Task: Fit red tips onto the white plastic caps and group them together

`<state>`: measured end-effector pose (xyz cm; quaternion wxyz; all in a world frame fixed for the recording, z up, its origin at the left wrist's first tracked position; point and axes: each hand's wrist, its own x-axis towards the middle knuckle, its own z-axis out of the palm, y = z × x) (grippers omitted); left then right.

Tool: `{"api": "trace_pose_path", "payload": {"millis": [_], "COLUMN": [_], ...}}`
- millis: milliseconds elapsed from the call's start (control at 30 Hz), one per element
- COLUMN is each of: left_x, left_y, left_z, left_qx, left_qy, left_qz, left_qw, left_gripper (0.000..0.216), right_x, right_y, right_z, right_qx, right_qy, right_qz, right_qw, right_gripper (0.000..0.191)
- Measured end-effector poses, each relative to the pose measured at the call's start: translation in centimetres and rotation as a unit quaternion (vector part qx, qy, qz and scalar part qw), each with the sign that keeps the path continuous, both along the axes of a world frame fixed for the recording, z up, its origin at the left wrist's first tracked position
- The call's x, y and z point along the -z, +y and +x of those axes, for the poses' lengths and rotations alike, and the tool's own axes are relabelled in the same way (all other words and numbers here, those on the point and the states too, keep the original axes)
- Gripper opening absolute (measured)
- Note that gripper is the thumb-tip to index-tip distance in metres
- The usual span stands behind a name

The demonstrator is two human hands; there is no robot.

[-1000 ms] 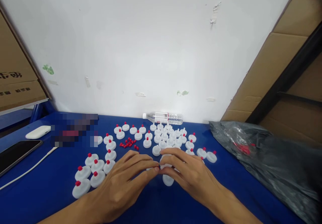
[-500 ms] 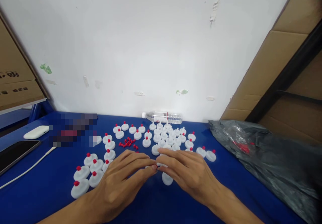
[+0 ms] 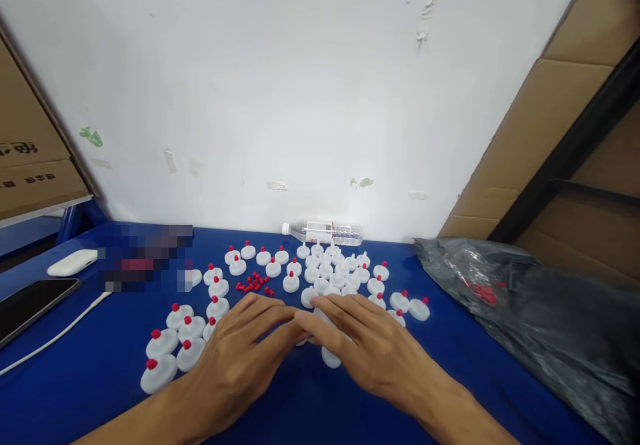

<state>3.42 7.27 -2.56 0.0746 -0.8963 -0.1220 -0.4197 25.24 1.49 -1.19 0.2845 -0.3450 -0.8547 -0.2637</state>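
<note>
Left hand [image 3: 243, 358] and right hand [image 3: 375, 345] meet at lower centre, fingers curled; their grip cannot be told. Capped lids [image 3: 191, 331] stand lower left; bare lids [image 3: 338, 281], right of centre, and loose red caps [image 3: 255, 284] appear outstanding.

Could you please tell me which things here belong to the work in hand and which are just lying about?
Apparently in the job:
red-capped white discs
uncapped white discs
loose red caps
probably the clear bag of red pieces

Apparently lying about:
plastic bottle
smartphone
white cable
white case
</note>
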Motion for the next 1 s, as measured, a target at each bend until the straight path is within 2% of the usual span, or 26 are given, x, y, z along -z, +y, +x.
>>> {"api": "trace_pose_path", "payload": {"millis": [367, 633, 767, 1000], "left_x": [0.2, 1.2, 0.8, 0.0], "left_y": [-0.7, -0.3, -0.6, -0.9], "left_z": [0.1, 0.3, 0.5, 0.7], "left_qx": [-0.018, 0.014, 0.010, 0.029], "left_qy": [-0.038, -0.054, -0.072, -0.061], "left_qz": [-0.009, -0.029, -0.034, -0.101], "left_qw": [0.999, 0.998, 0.997, 0.993], "left_gripper": [0.029, 0.028, 0.025, 0.031], "right_x": [0.3, 1.1, 1.1, 1.1], "right_y": [-0.2, -0.2, -0.3, -0.7], "right_z": [-1.3, -1.4, -1.5, -1.9], "right_qx": [-0.013, -0.006, -0.029, -0.018], "right_qy": [0.007, -0.016, 0.013, 0.038], "right_qz": [0.019, 0.008, 0.030, 0.054], "right_qw": [1.000, 1.000, 0.999, 0.998], "right_gripper": [0.051, 0.048, 0.043, 0.038]}}
